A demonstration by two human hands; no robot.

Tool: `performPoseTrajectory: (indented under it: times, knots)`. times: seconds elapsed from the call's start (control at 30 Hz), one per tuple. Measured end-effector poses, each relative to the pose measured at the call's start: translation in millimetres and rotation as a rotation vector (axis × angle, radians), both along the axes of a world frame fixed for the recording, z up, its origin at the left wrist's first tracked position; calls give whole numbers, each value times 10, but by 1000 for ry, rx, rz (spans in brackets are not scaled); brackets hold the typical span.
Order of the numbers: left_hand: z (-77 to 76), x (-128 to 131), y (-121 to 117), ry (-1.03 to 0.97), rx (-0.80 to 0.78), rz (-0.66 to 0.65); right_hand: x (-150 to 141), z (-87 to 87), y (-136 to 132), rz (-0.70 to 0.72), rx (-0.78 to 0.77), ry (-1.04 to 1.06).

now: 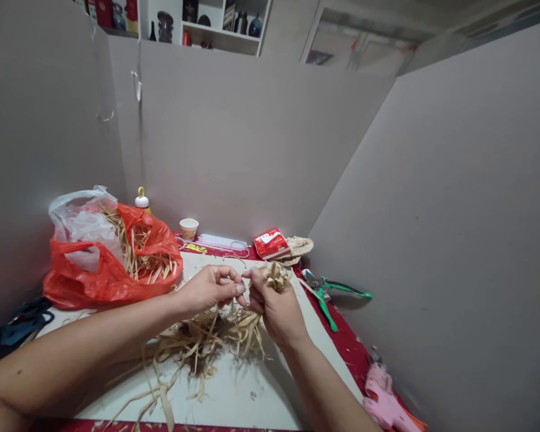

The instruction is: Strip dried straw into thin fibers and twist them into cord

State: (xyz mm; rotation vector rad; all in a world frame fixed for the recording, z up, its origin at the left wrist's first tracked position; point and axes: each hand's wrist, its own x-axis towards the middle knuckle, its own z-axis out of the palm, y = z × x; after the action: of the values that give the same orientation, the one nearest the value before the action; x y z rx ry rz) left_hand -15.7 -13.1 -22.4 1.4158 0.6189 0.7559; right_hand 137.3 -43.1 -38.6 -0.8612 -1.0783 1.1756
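Right hand (281, 309) is curled shut around a straw bundle (278, 277), and its arm is reached in from the low right side. Left hand (216, 287) is held close by, with bent fingers and thumb near each other; whether a thin bit is pinched there cannot be told. Dry, tan and crinkly, the bundle is seen poking out above the right fist, and ragged ends are hung below, over the white board (270, 399) and near the loose strips (191, 342).

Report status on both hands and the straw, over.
Right hand holding straw bundle. Left hand close by, fingers curled, grip unclear. Loose strips on white board below.
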Motion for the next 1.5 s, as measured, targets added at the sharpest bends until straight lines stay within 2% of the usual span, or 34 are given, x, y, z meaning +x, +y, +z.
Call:
performPoseTrajectory:
  times: [0.13,0.2,0.37,0.53,0.67,0.8,0.87,0.97,1.03,1.1,1.23,1.3,1.4,1.5]
  knots:
    - [-29,-30,12,41,-27,-28,48,29,31,-195,46,43]
    - [-51,-52,27,75,-34,-29,65,86,45,-257,58,140]
    - [-86,-98,43,127,-45,-27,49,204,43,-151,9,388]
    - [-72,-157,62,111,-70,-6,123,165,89,-174,-68,312]
    - [4,-204,86,8,-78,49,190,81,152,-179,-160,264]
    - [128,-236,76,-116,14,129,196,45,200,-150,-258,331]
    - [195,-266,70,-103,87,193,253,74,222,-208,-277,332]
    - [287,-323,77,6,145,262,396,172,207,-402,-164,303]
    - [333,-338,82,93,142,268,437,244,136,-462,-31,163]
    - [361,-311,74,153,129,241,375,290,24,-398,84,-85]
    - [369,-156,5,157,136,107,55,270,-178,-110,231,-514]
    - [362,-92,-39,114,134,52,-59,233,-217,12,252,-601]
    - [356,-81,-76,103,136,22,-81,202,-220,102,244,-651]
    - [351,-172,-46,128,169,81,-2,225,-207,136,283,-706]
